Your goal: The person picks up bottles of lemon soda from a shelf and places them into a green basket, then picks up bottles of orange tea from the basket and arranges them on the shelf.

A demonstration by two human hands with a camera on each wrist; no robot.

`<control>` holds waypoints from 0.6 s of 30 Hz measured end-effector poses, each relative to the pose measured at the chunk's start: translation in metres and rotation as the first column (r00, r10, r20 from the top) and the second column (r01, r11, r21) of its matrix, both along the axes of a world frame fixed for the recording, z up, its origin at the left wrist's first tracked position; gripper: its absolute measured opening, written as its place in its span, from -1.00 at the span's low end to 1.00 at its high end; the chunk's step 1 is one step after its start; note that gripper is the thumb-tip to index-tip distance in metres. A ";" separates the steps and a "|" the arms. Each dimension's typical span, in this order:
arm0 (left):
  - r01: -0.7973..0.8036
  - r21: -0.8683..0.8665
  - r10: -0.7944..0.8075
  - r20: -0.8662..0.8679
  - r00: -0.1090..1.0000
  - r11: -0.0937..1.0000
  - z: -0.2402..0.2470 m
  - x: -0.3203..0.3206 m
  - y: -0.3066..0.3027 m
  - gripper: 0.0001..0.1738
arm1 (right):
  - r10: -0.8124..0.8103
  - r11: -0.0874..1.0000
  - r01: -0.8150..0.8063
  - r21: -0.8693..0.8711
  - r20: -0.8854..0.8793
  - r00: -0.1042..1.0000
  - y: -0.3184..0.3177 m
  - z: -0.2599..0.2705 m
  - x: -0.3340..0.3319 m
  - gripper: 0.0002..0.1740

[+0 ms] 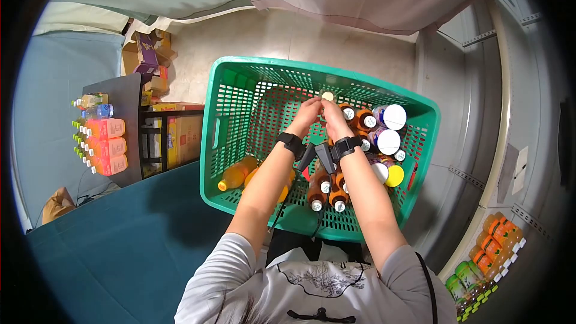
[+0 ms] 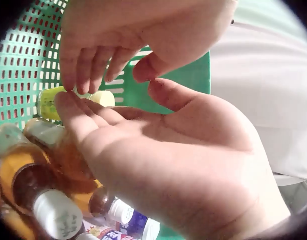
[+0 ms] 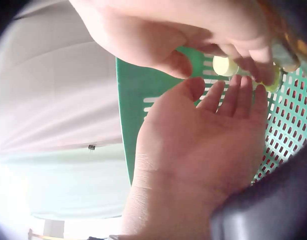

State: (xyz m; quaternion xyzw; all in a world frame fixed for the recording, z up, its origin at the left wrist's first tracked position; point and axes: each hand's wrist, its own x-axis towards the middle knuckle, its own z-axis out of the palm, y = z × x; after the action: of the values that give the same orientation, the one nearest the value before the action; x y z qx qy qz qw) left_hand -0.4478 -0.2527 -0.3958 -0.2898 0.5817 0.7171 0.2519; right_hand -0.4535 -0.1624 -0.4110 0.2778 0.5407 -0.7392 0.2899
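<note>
In the head view, my left hand (image 1: 305,115) and right hand (image 1: 333,121) are close together over the green basket (image 1: 217,114). Both wrist views show the palms facing each other, with fingers straight or slightly bent. The left wrist view has the left hand (image 2: 138,30) above the right hand (image 2: 183,155). In the right wrist view, the right hand (image 3: 188,30) is above the left hand (image 3: 198,145). Just beyond the fingertips is a yellow-green bottle (image 2: 49,102) with a pale cap (image 3: 224,66). The fingers partly hide it, and no grip on it shows.
Brown bottles (image 1: 316,195) and white-lidded containers (image 1: 389,142) stand in the basket's right half; an orange bottle (image 1: 237,174) lies at its near left. Drinks (image 1: 108,147) stand on a dark shelf unit (image 1: 129,126) at left. More bottles (image 1: 492,246) are on the right shelving.
</note>
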 end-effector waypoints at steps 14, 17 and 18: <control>0.181 0.010 -0.182 0.064 0.981 0.983 -0.020 -0.022 -0.001 -0.67 | -0.078 0.995 0.089 -0.046 0.209 0.975 0.002 -0.015 -0.019 -0.82; 0.133 0.104 -0.145 0.117 0.983 0.986 -0.027 -0.022 -0.008 -0.66 | -0.105 0.994 0.106 0.005 0.192 0.976 -0.002 -0.003 -0.021 -0.80; 0.128 0.102 -0.140 0.113 0.984 0.986 -0.021 -0.023 -0.007 -0.66 | -0.100 0.995 0.101 0.003 0.187 0.977 -0.005 -0.005 -0.022 -0.80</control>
State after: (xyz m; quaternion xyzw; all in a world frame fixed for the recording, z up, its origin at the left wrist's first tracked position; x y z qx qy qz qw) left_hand -0.4706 -0.2600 -0.4169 -0.2801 0.5492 0.7065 0.3474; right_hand -0.4755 -0.1673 -0.4161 0.3721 0.4938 -0.7254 0.3025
